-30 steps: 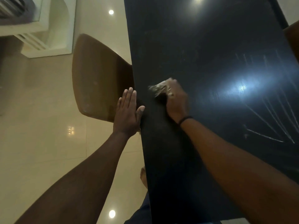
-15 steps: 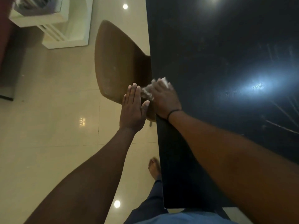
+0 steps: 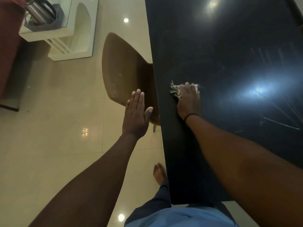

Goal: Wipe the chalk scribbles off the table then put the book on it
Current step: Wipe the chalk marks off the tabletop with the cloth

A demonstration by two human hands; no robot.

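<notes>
Chalk lines (image 3: pixel 281 123) streak the dark table (image 3: pixel 213 46) on its right side. The right hand (image 3: pixel 188 102) presses a crumpled cloth (image 3: pixel 176 90) near the left edge, fingers curled over it. The left hand (image 3: pixel 136 115) hovers flat, fingers straight, over the chair (image 3: pixel 124 71).

Black table (image 3: pixel 213 46), glossy; faint chalk scribbles (image 3: pixel 281 123) at right; white rag (image 3: pixel 176 90), prob. crumpled.

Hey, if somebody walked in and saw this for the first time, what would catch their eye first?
Probably the right hand pressing a crumpled pale cloth on the dark table near its left edge. Next, the white chalk lines still on the table's right side, beside a bright light glare. The left hand hovers flat off the table, over a brown chair.
</notes>
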